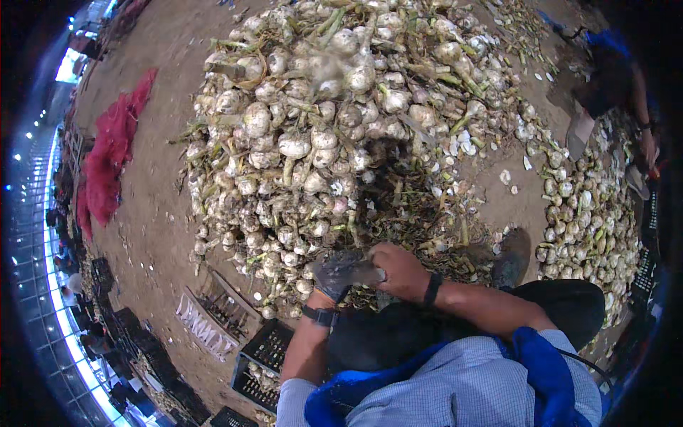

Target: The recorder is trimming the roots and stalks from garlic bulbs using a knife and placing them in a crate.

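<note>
My left hand (333,273), in a dark, dirty glove, is curled at the near edge of a large heap of garlic bulbs (299,144) with stalks. Motion blur hides its fingers, so what it holds is unclear. My bare right hand (401,273) meets it from the right, its fingers closed around a blurred greyish object (368,274) that spans the gap between the hands. Whether that is a blade or a garlic stalk I cannot tell. Dark garlic leaf scraps and cut stalks (421,213) litter the ground just beyond my hands.
Black plastic crates (243,373) stand at my left, garlic in one. Near them lies a small wooden frame with white straps (211,323). Red mesh netting (112,155) lies farther left. At right, another person's hand (649,149) is above a second garlic pile (581,229).
</note>
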{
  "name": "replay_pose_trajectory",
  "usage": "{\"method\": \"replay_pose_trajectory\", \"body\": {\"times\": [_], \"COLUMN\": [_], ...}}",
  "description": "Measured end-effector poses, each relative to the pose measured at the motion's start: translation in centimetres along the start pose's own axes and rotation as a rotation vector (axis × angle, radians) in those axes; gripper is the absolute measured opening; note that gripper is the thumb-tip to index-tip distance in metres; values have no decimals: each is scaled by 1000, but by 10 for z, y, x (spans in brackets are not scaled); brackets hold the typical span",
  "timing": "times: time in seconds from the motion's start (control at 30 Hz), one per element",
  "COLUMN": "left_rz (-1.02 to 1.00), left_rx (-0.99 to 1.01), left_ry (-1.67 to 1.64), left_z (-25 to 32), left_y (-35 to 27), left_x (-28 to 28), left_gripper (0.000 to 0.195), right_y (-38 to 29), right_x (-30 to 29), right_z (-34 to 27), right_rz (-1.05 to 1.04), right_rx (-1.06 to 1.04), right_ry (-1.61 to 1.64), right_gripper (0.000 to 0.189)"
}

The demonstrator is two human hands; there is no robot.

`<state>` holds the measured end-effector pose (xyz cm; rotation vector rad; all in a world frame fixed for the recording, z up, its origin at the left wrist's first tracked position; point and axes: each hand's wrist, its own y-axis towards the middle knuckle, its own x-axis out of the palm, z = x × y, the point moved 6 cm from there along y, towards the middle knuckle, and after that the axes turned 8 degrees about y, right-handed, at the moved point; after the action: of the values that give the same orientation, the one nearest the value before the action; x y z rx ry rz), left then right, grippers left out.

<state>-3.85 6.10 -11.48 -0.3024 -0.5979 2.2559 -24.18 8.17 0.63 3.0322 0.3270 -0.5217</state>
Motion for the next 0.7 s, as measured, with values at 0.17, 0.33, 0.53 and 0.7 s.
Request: {"method": "replay_pose_trajectory", "body": {"times": [0.17,0.33,0.53,0.7], "left_rz": [27,27,-112,23], "left_rx": [149,182,136,-128], "left_ry": [578,761,619,-875], "left_z": [28,85,73,31], "left_y": [3,0,-16,-30], "left_x": [5,17,6,0], "left_gripper": [30,29,33,31], "right_y": [-18,-23,-4,-58], "right_x": [-13,-14,-6,-7], "right_z": [40,59,43,135], "right_rz": [-94,-61,-116,-372], "right_rx": [310,221,171,567], "right_ry": [-8,-35,0,-425], "right_gripper": [30,31,30,36]}}
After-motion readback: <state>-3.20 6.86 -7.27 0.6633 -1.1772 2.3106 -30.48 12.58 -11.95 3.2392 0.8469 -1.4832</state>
